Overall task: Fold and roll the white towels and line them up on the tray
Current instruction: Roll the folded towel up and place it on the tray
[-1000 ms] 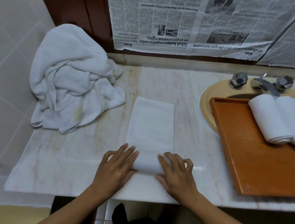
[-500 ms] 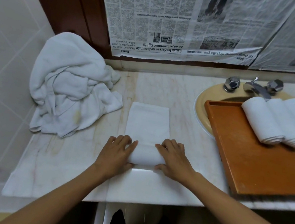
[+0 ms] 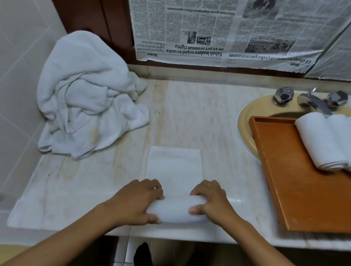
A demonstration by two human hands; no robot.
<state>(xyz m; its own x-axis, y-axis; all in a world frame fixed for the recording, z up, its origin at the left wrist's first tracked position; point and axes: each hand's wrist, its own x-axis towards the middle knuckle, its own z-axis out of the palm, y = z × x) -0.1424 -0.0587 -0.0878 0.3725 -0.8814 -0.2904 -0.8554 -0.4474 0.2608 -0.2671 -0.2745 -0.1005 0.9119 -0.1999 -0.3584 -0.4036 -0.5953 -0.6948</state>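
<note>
A folded white towel (image 3: 174, 168) lies lengthwise on the marble counter, its near end wound into a thick roll. My left hand (image 3: 137, 203) grips the roll's left end, fingers curled over the top and thumb underneath. My right hand (image 3: 212, 201) grips the right end the same way. A short flat strip of towel still lies beyond the roll. On the orange tray (image 3: 308, 193) at the right, several rolled white towels (image 3: 337, 141) lie side by side along its far edge.
A heap of loose white towels (image 3: 86, 97) sits at the counter's back left against the tiled wall. The tray rests partly over a beige sink (image 3: 249, 119) with a chrome tap (image 3: 313, 101). Newspaper (image 3: 216, 23) covers the wall behind.
Both hands have rolled the towel's near end away from me; the roll has grown thicker and the flat part shorter. My fingers went from flat on the towel to curled round the roll.
</note>
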